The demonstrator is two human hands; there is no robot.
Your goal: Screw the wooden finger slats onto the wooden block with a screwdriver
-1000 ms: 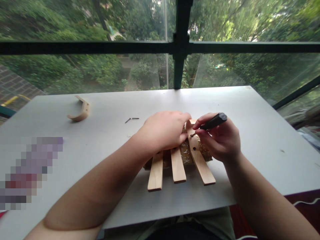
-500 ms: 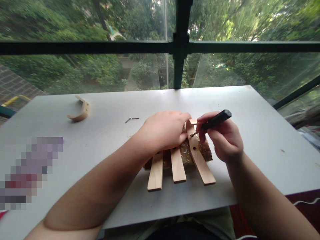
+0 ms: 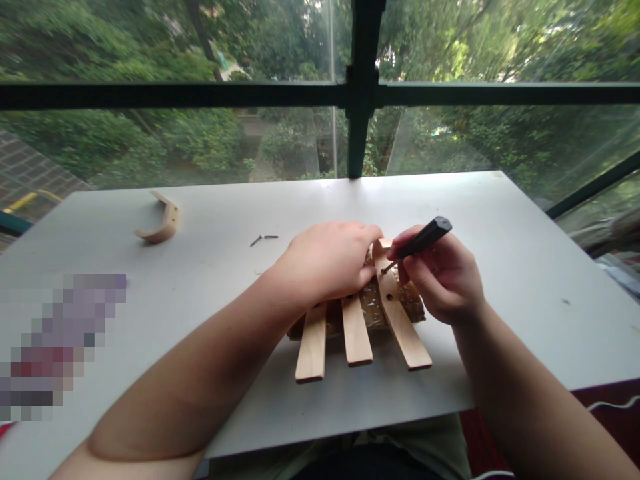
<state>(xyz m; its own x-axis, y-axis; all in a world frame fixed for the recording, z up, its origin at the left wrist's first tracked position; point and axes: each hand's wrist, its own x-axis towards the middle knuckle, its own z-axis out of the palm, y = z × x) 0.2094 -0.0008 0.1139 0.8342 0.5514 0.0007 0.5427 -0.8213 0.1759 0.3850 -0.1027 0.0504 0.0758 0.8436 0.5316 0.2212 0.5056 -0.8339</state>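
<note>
A black-handled screwdriver [image 3: 421, 239] is in my right hand [image 3: 443, 277], fingers closed round its handle. Its tip meets a screw [image 3: 384, 271] in the upper hole of a curved wooden hook [image 3: 397, 319]; a second, dark hole shows lower down. My left hand [image 3: 335, 260] grips the upper part of that hook from the left, over a glossy brown block [image 3: 373, 310] beneath. Two more wooden hooks, one in the middle [image 3: 357, 333] and one at the left [image 3: 311, 347], lie across the block, their upper parts hidden under my left hand.
A loose curved wooden hook with holes [image 3: 167, 223] lies at the table's far left. Two screws [image 3: 264, 239] rest left of my hands. A blurred-out object [image 3: 65, 340] is on the left side of the white table [image 3: 525, 320]. Windows with dark frames [image 3: 363, 93] rise behind.
My right hand has shifted slightly left and turned, and the screwdriver handle stands steeper with its end further left. My left hand and the hooks have stayed put.
</note>
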